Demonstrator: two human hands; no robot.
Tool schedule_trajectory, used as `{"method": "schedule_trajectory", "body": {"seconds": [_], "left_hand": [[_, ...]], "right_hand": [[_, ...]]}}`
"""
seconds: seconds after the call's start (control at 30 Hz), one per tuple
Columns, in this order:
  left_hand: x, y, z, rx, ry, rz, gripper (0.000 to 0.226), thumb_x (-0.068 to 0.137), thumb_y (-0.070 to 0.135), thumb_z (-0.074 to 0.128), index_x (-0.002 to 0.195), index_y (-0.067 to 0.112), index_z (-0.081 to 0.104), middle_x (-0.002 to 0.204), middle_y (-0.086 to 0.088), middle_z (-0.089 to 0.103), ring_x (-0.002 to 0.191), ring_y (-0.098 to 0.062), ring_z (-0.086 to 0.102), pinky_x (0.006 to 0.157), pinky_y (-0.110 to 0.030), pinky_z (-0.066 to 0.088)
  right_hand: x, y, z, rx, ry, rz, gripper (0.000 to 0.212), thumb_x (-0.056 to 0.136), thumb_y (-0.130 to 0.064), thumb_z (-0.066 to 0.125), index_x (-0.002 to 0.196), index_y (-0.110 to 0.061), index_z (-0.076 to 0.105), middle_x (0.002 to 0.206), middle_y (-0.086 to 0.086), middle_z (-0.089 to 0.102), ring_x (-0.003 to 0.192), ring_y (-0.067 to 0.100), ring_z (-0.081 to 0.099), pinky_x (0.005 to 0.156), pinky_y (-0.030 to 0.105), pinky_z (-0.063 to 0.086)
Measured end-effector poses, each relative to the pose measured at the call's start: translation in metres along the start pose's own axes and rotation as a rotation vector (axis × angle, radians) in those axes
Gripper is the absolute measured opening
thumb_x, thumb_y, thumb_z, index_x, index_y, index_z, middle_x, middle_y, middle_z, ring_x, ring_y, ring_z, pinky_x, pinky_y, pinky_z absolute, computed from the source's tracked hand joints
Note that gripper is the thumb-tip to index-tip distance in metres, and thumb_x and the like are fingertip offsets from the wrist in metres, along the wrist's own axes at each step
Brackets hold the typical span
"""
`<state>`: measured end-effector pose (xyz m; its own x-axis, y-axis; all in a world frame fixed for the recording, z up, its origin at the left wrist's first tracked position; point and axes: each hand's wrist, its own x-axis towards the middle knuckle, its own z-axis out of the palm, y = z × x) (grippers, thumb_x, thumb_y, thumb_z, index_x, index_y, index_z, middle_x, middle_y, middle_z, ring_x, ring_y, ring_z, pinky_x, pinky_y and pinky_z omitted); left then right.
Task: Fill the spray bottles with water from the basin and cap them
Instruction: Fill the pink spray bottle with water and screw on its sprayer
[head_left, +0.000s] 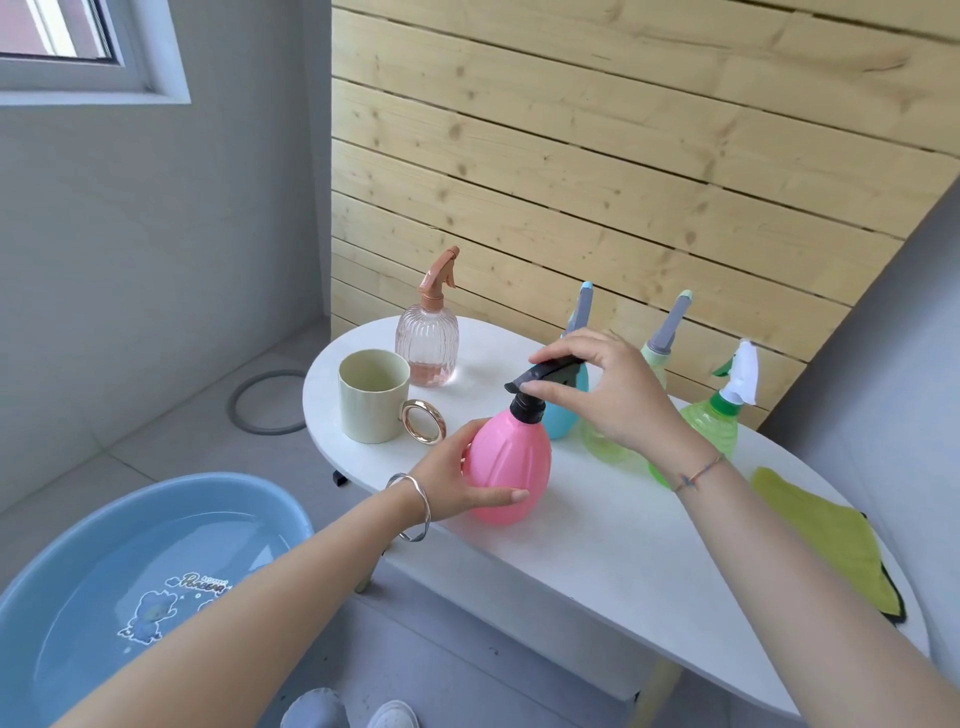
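A pink spray bottle (511, 462) stands on the white oval table (597, 545). My left hand (457, 480) holds its body from the left side. My right hand (608, 389) pinches the black spray head (545, 376) on top of the bottle's neck. A clear pink ribbed bottle (427, 345) with a tan sprayer stands at the back left, with a little water in it. Behind my right hand stand a blue bottle (563, 423), a pale green bottle (605, 447) and a bright green bottle (714, 426) with a white sprayer. The blue basin (156, 577) holds water on the floor at lower left.
A cream mug (371, 397) with a gold ring handle stands left of the pink bottle. A yellow-green cloth (831, 535) lies on the table's right end. A wooden slat wall rises behind the table. A grey ring (267, 402) lies on the floor.
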<state>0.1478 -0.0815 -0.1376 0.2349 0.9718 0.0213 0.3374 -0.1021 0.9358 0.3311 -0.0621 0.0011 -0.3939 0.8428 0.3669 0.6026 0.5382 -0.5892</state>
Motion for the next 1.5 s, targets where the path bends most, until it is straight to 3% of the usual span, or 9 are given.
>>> {"method": "schedule_trajectory", "body": {"seconds": [0.1,0.2,0.4,0.63,0.87,1.0,1.17,1.33,1.5], "left_hand": [[0.0,-0.001,0.0,0.001,0.002,-0.008,0.095,0.05,0.063,0.081,0.133,0.038,0.042,0.12,0.013,0.06,0.111,-0.009,0.058,0.095,-0.034,0.051],[0.0,-0.001,0.0,0.003,0.005,-0.006,0.097,0.05,0.063,0.081,0.134,0.037,0.043,0.12,0.013,0.06,0.111,-0.009,0.058,0.095,-0.035,0.051],[-0.002,0.001,-0.001,0.008,0.005,-0.015,0.098,0.048,0.064,0.081,0.134,0.038,0.042,0.119,0.013,0.06,0.111,-0.01,0.058,0.095,-0.035,0.052],[0.0,0.007,-0.002,-0.014,0.033,-0.009,0.101,0.05,0.065,0.08,0.138,0.036,0.04,0.13,0.012,0.055,0.12,-0.007,0.053,0.104,-0.03,0.044],[0.011,0.045,-0.001,-0.206,0.257,0.159,0.037,0.069,0.035,0.083,0.097,0.015,0.068,0.1,-0.002,0.073,0.097,-0.013,0.068,0.092,-0.027,0.052],[0.015,0.044,-0.002,-0.174,0.208,0.207,0.012,0.082,0.021,0.077,0.09,0.025,0.069,0.096,0.002,0.073,0.097,-0.019,0.068,0.092,-0.03,0.051],[0.012,0.038,-0.004,-0.157,0.132,0.262,0.032,0.086,0.028,0.068,0.117,0.028,0.061,0.113,-0.002,0.07,0.108,-0.012,0.064,0.098,-0.026,0.047],[0.014,0.042,0.003,-0.189,0.278,0.268,0.027,0.073,0.025,0.081,0.09,0.023,0.061,0.089,0.004,0.071,0.083,-0.008,0.066,0.083,-0.02,0.051],[0.011,0.036,0.004,-0.201,0.226,0.281,0.02,0.09,0.02,0.067,0.11,0.021,0.068,0.105,0.006,0.07,0.097,0.005,0.061,0.088,-0.013,0.044]], "right_hand": [[0.004,-0.002,0.003,-0.044,0.079,0.099,0.027,0.067,-0.045,0.082,0.064,-0.028,0.061,0.065,-0.012,0.062,0.07,0.015,0.052,0.061,0.027,0.037],[0.007,-0.01,0.008,-0.21,0.057,0.171,0.038,0.075,-0.044,0.075,0.064,-0.018,0.05,0.058,-0.005,0.054,0.059,0.015,0.049,0.052,0.027,0.031],[0.018,-0.032,-0.019,-0.346,-0.286,0.174,0.022,0.081,-0.042,0.071,0.092,-0.023,0.068,0.08,-0.008,0.069,0.067,0.005,0.055,0.06,0.028,0.043],[0.03,-0.039,-0.009,-0.51,-0.322,0.008,0.019,0.083,-0.039,0.07,0.093,-0.023,0.071,0.081,-0.005,0.066,0.066,0.007,0.05,0.055,0.023,0.035],[0.029,-0.038,-0.002,-0.563,-0.246,0.096,0.02,0.083,-0.04,0.068,0.084,-0.019,0.067,0.068,-0.009,0.053,0.075,0.017,0.057,0.052,0.024,0.036],[0.029,-0.038,-0.014,-0.305,-0.338,0.234,0.029,0.087,-0.055,0.055,0.1,-0.03,0.062,0.083,-0.006,0.064,0.069,0.014,0.06,0.065,0.03,0.046],[0.029,-0.034,-0.021,-0.074,-0.415,0.239,0.025,0.096,-0.031,0.054,0.096,-0.013,0.072,0.086,0.008,0.072,0.068,0.023,0.069,0.075,0.033,0.055],[0.027,-0.035,-0.017,-0.037,-0.403,0.261,0.027,0.092,-0.007,0.046,0.101,-0.011,0.071,0.085,0.011,0.073,0.071,0.017,0.07,0.071,0.023,0.056],[0.028,-0.026,-0.035,-0.2,-0.483,0.209,0.014,0.079,-0.038,0.075,0.087,-0.026,0.073,0.058,-0.008,0.045,0.05,0.004,0.04,0.05,0.015,0.029]]}}
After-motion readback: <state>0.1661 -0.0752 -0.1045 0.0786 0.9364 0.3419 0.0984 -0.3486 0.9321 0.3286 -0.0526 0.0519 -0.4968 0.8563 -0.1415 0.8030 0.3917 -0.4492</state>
